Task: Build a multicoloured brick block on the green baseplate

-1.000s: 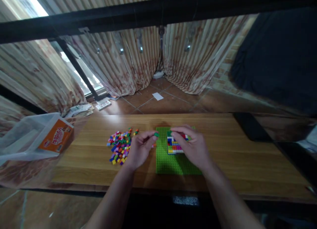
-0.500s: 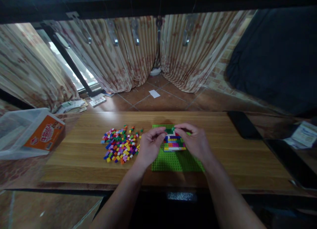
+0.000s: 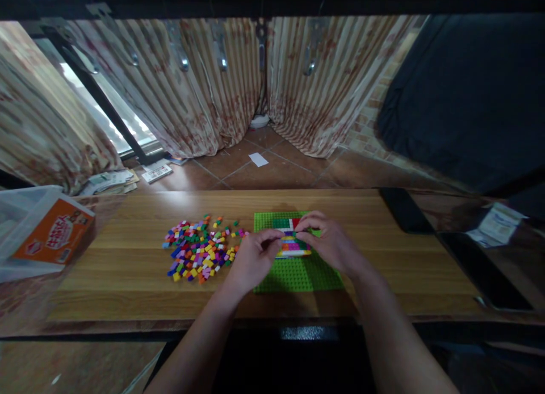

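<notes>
A green studded baseplate [image 3: 298, 277] lies on the wooden tabletop. Built on it is a block of toy bricks [image 3: 292, 247] in coloured rows, with green, white and red bricks along its far side. My left hand [image 3: 255, 260] is at the block's left side, thumb and forefinger closed together; whatever is between them is hidden. From the right, my right hand [image 3: 330, 243] reaches over the block, its fingertips pinched on what looks like a small green brick [image 3: 294, 234]. Left of the baseplate is a spread pile of loose bricks [image 3: 200, 252] in many colours.
A clear plastic tub [image 3: 25, 212] with an orange label stands at the left end. Dark flat objects, one a black slab [image 3: 404, 210], lie at the right. The wooden tabletop [image 3: 128, 280] ends at a near edge before my body. Curtains [image 3: 204, 99] hang beyond.
My right fingertips have come nearer over the block, uncovering green, white and red bricks on its far side. My left hand stays beside it. The whole view has shifted slightly.
</notes>
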Demonstrator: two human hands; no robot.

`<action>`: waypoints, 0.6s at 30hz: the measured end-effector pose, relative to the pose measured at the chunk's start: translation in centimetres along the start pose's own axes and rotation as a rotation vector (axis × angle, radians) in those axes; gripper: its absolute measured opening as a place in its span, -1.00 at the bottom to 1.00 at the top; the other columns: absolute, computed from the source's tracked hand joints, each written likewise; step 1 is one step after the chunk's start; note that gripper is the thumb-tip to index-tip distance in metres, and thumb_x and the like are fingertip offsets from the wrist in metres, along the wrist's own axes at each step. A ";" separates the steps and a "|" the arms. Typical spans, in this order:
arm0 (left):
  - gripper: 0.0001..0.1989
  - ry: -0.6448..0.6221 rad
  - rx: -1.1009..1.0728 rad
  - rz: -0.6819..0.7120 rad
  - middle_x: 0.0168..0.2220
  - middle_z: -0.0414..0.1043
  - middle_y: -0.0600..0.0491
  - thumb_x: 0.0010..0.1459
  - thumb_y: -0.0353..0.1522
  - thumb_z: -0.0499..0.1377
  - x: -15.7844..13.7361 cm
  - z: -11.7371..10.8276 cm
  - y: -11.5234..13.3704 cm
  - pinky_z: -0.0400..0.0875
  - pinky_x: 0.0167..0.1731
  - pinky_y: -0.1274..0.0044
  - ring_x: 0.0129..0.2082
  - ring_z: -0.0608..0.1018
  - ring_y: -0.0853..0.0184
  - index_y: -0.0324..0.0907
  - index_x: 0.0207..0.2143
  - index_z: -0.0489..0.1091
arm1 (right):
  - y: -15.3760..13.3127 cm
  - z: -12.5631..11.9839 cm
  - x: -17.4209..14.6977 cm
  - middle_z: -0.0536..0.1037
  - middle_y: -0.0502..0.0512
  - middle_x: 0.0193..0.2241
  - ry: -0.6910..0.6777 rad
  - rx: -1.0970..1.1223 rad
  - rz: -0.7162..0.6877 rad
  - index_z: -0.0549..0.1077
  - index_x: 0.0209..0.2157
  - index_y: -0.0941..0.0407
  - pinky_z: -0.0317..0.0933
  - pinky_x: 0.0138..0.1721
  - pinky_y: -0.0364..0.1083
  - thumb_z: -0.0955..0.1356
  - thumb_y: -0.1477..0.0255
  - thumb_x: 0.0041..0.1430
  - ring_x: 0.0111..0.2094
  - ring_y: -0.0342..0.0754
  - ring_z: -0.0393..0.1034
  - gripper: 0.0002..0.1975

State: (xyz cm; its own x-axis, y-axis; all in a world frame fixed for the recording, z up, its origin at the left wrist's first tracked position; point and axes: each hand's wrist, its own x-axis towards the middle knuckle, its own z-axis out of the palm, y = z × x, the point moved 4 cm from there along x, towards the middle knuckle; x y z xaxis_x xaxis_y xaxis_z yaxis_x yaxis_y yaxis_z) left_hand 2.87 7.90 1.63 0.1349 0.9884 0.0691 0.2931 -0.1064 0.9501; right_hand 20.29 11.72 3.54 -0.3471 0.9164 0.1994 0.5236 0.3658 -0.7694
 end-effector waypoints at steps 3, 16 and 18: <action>-0.76 -0.066 0.073 0.051 -0.22 0.59 0.05 0.18 -0.37 0.10 -0.3 0.7 0.2 0.44 -0.21 0.52 -0.27 0.57 0.33 -0.13 -0.16 0.53 | 0.1 0.0 0.0 0.50 0.04 -0.24 -0.007 -0.038 -0.006 0.54 -0.41 0.03 0.21 -0.06 0.03 0.38 0.44 0.10 -0.18 -0.04 0.39 -0.93; -0.67 -0.085 0.601 0.145 -0.18 0.53 0.00 0.28 -0.33 -0.02 -0.6 1.5 1.5 0.44 -0.22 0.51 -0.26 0.56 0.32 -0.07 -0.02 0.46 | 0.6 0.0 -0.1 0.48 0.05 -0.23 0.043 -0.045 0.041 0.56 -0.43 0.03 0.23 -0.05 0.04 0.42 0.46 0.02 -0.18 -0.03 0.40 -0.96; -0.67 -0.090 0.628 0.148 -0.18 0.52 -0.01 0.28 -0.32 -0.02 -0.6 1.5 1.5 0.44 -0.23 0.51 -0.27 0.56 0.31 -0.08 -0.01 0.45 | 0.9 -0.1 -0.1 0.49 0.05 -0.23 0.051 -0.037 0.064 0.56 -0.41 0.03 0.25 -0.08 0.03 0.44 0.45 -0.02 -0.18 -0.03 0.41 -0.93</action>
State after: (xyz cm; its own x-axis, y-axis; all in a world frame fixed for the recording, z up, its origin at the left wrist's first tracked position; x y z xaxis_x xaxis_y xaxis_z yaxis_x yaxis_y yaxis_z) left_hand 4.65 6.99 2.59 0.2870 0.9485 0.1344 0.7589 -0.3107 0.5723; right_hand 20.87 11.96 2.87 -0.2728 0.9447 0.1818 0.5717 0.3112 -0.7591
